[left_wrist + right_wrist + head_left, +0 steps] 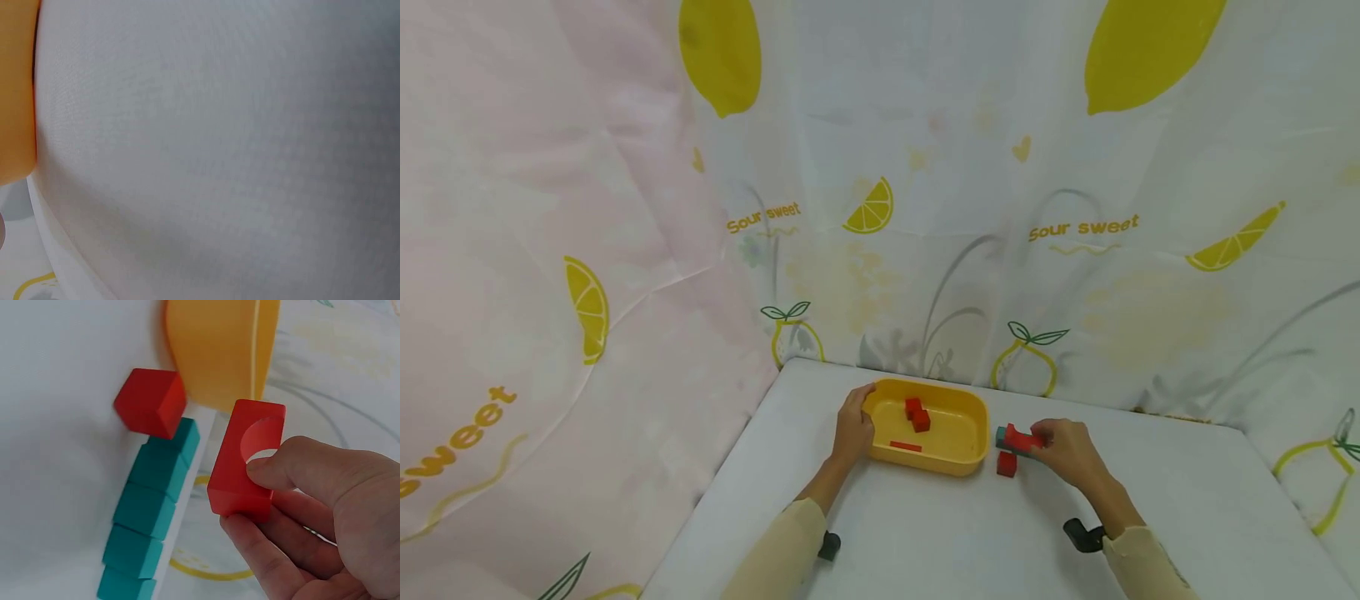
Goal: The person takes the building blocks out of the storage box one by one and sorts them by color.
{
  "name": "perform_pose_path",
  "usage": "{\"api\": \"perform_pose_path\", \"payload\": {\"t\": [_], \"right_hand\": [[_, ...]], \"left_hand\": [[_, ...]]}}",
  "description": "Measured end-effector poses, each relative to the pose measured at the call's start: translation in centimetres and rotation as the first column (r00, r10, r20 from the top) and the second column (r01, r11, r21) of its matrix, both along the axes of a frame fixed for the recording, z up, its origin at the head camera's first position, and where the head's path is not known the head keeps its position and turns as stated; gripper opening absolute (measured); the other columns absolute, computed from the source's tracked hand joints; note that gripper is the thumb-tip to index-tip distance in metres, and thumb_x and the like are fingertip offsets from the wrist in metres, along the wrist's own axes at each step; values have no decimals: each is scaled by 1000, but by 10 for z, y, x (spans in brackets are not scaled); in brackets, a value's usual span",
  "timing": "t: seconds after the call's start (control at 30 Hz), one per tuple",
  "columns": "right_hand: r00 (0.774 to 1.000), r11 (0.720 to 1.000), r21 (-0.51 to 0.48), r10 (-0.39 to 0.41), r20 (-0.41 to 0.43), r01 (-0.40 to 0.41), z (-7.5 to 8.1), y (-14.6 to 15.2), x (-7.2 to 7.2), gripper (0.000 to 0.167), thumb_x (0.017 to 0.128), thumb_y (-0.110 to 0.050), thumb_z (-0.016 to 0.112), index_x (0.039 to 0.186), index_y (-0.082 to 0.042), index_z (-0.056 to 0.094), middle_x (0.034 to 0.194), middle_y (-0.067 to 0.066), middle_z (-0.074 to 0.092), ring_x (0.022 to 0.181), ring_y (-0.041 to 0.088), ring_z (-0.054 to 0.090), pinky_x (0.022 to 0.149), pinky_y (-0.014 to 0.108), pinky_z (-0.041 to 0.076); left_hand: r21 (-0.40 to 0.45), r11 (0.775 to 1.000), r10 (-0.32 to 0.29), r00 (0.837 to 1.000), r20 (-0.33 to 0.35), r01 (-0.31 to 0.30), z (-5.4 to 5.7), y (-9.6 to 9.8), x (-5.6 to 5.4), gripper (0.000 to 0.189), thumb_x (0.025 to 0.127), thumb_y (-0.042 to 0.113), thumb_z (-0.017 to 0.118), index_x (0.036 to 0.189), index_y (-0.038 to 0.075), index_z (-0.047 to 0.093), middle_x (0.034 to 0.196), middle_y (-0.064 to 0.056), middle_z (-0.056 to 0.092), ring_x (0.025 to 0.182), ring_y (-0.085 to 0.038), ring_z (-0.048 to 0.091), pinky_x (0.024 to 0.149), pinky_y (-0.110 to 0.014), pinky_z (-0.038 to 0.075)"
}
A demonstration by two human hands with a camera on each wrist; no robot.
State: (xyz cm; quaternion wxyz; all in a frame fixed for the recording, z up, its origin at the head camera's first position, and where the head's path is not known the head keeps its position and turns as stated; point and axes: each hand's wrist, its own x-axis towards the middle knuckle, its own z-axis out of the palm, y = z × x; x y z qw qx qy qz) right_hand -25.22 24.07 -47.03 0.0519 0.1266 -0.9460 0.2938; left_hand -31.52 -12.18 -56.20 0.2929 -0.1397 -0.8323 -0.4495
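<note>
Left hand [853, 429] against left end of yellow tray [925, 461]; finger curl can't be told. Right hand [350, 519] pinches notched red block [228, 469] between thumb and fingers, right of tray. Progress, by judgement: partway; two red cubes [921, 421] and a red strip [906, 447] inside, lone red cube [150, 403] and teal row [144, 503] outside. Strip's full shape unclear; left wrist view cuts off tray, nearly all the hand; right wrist view crops row.

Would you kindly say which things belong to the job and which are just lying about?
Likely in use:
yellow tray, in the left hand
notched red block, in the right hand
red blocks in the tray
loose red cube

Apparently not in use:
teal block row, untouched
lemon-print sheet, backdrop
</note>
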Motion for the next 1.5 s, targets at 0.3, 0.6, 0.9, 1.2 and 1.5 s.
{"api": "perform_pose_path", "payload": {"t": [0.3,0.6,0.9,1.2,1.5], "right_hand": [[1000,1000,19,2,1,-2,-12,17,2,25,74,-3,73,97,8,71,83,9,68,72,19,56,62,32,51],[1000,999,42,6,20,-7,-27,26,4,24,71,0,75,93,8,71,87,13,70,77,22,59,69,40,55],[998,1000,-4,-14,67,14,-39,26,0,28,71,1,75,97,9,70,91,14,69,81,24,60,72,42,56],[994,1000,-9,-25,102,26,-45,23,1,28,71,-1,77,97,7,71,89,9,67,80,22,58,72,40,55],[993,999,-21,-24,116,27,-53,22,0,25,74,-1,76,97,7,70,87,8,67,77,20,57,71,40,56]], "left_hand": [[-10,1000,2,1000,23,-2,1,0,0,52,80,-21,41,127,-7,57,121,-17,60,119,-31,55,103,-43,44],[-12,1000,7,1000,10,-7,0,0,0,53,78,-21,40,126,-7,57,121,-18,60,119,-31,56,102,-44,44],[0,1000,9,1000,9,-9,0,0,-1,53,78,-20,40,126,-7,57,121,-17,60,119,-31,56,102,-45,44],[3,1000,-3,1000,9,3,0,0,0,54,78,-21,39,126,-7,57,121,-17,60,119,-31,55,103,-45,44],[7,1000,-7,999,39,7,1,0,0,53,78,-21,40,126,-7,57,121,-17,59,120,-30,55,104,-42,43]]}}
